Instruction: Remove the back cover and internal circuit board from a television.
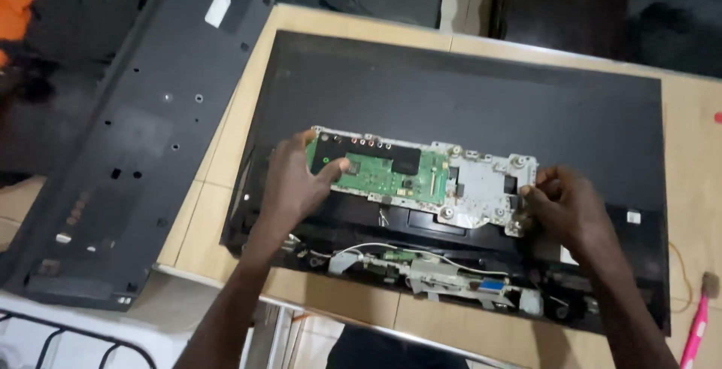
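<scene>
A flat television panel (481, 98) lies back-up on a wooden table, its dark rear sheet exposed. On it sits a silver metal bracket (485, 181) carrying a green circuit board (391, 177). My left hand (297, 181) grips the bracket's left end, thumb pressed on the green board. My right hand (564, 203) holds the bracket's right end with fingers curled at its edge. Below the bracket, white wires and small modules (429, 267) run along the panel's near edge.
The removed dark plastic back cover (143, 136) leans off the table's left side. A pink-handled brush (696, 324) lies at the right edge. Dark cloth and an orange item (15, 12) sit at far left. The wooden table (699, 158) shows around the panel.
</scene>
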